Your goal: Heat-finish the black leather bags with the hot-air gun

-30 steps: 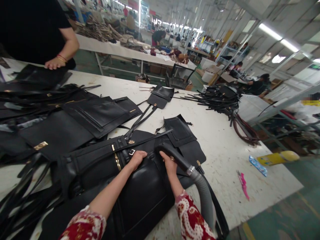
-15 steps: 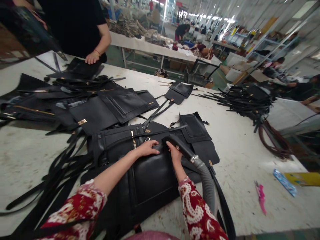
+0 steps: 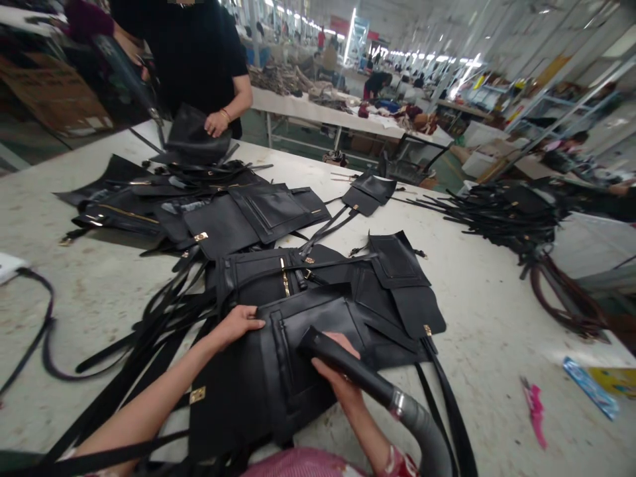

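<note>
A flat black leather-look bag piece (image 3: 318,318) with a framed pocket lies in front of me. My left hand (image 3: 241,326) pinches its upper left edge, near the raised seam. My right hand (image 3: 342,371) is wrapped round a black hose nozzle (image 3: 355,371), whose flat tip lies over the pocket area. From the nozzle a grey corrugated hose (image 3: 422,424) runs down to the lower right, joined by a metal clamp. Underneath, another black bag piece (image 3: 258,275) with a gold zip shows. A gold clasp (image 3: 197,395) sits on the lower left flap.
Black bag pieces (image 3: 268,205) pile up at the far left, beside a co-worker's hand (image 3: 217,124). Black straps (image 3: 501,209) lie bundled at the right, above brown straps (image 3: 556,298). Pink snips (image 3: 535,412) and a blue packet (image 3: 590,387) rest on the white table (image 3: 487,344).
Both my hands have come nearer to me, my left hand also moving left. The bag piece has been turned, showing its pocket and clasp. The nozzle came down with my right hand.
</note>
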Action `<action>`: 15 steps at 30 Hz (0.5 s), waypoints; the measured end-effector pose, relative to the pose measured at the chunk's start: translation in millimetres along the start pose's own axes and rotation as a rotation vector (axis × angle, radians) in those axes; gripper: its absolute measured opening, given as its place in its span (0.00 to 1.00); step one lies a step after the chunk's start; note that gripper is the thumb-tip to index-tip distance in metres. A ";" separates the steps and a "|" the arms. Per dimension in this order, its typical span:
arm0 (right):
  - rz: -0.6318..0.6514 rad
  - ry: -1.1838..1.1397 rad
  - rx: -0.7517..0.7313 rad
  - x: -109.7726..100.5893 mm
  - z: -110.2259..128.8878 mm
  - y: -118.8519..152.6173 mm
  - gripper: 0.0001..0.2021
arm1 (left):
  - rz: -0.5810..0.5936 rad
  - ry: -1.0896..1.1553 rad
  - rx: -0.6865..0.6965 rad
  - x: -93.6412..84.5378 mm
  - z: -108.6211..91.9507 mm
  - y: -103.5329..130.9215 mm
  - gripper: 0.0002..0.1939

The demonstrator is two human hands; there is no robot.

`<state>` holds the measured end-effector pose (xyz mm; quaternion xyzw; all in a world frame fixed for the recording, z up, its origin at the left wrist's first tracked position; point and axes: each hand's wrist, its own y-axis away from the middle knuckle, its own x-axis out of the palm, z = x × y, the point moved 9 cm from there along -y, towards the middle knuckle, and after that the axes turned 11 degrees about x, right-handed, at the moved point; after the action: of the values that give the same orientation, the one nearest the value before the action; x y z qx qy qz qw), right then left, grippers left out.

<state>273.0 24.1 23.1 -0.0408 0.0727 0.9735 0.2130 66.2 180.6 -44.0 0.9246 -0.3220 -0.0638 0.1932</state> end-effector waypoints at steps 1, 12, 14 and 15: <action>0.031 -0.009 -0.008 13.3 -1.5 1.4 0.16 | -0.001 0.036 -0.001 6.7 -0.2 0.2 0.11; -0.145 -0.095 0.043 53.3 -26.0 -47.0 0.14 | -0.032 0.081 0.094 26.8 10.8 14.0 0.13; -0.100 -0.061 0.009 53.9 -18.5 -46.8 0.14 | -0.016 0.058 0.130 28.4 12.0 14.4 0.13; -0.086 -0.051 0.005 54.5 -17.8 -45.7 0.14 | -0.003 0.031 0.152 29.5 12.2 13.9 0.13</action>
<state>243.7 84.6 -6.1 -0.0185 0.0680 0.9640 0.2564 78.5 148.5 -49.5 0.9379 -0.3217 -0.0252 0.1272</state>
